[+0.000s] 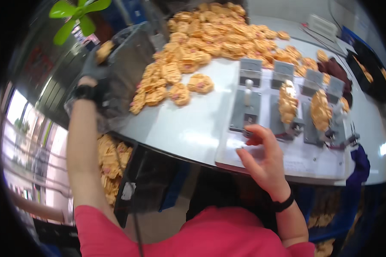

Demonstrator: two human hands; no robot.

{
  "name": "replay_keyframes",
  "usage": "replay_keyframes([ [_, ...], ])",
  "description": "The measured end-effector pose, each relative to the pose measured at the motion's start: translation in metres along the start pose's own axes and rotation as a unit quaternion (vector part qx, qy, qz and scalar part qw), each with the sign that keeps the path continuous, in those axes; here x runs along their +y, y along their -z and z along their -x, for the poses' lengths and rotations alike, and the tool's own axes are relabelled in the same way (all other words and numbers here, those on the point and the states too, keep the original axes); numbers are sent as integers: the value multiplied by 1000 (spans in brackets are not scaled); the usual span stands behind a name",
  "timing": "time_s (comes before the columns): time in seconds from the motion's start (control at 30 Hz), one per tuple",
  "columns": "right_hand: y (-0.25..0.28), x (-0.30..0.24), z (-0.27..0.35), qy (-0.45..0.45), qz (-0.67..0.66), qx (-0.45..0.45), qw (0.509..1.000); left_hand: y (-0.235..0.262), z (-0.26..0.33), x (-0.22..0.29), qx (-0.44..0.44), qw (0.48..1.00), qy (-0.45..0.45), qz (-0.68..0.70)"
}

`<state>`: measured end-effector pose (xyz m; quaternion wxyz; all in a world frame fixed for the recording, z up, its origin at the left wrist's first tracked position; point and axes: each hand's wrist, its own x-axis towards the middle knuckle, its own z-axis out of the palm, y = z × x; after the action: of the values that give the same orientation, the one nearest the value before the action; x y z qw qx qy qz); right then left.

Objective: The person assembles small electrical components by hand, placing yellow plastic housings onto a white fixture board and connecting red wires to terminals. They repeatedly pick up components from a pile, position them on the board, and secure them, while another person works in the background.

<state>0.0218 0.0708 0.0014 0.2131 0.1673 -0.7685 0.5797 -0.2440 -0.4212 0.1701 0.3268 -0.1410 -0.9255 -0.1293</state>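
My left hand (93,65), in a dark grey glove, reaches out to the far left past a grey plastic bag. Its fingers are closed on a tan moulded part (104,52). My right hand (263,160) is bare, at the front of a white fixture board (287,167). Its thumb and fingers are spread with nothing visible between them, just short of the small block on the leftmost grey station (251,105). That station bears no tan part. On the stations to its right stand two shiny tan parts, a left one (288,103) and a right one (320,109).
A big heap of tan parts (218,32) covers the back of the white table (180,132). The grey bag (131,55) hangs at its left edge, near a green fan (78,15). Below are more parts (111,160). Dark cloth (336,73) and purple cloth (359,165) lie right.
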Motion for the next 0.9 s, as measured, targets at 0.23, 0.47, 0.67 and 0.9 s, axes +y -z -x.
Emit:
replay_keyframes([
  [0.23, 7, 8, -4, 14, -9, 24, 1000, -22, -6, -54, -5, 967, 208, 144],
  [0.47, 26, -5, 10, 59, 126, 26, 990, -68, 71, 126, -43, 870, 103, 480],
  [0.67, 86, -1, 35, -28, 370, -42, 928, -111, 203, 320, -269, 871, 89, 401],
  [0.9, 89, 6, 29, -14, 356, -18, 934, -133, 234, 339, -268, 832, 128, 469],
])
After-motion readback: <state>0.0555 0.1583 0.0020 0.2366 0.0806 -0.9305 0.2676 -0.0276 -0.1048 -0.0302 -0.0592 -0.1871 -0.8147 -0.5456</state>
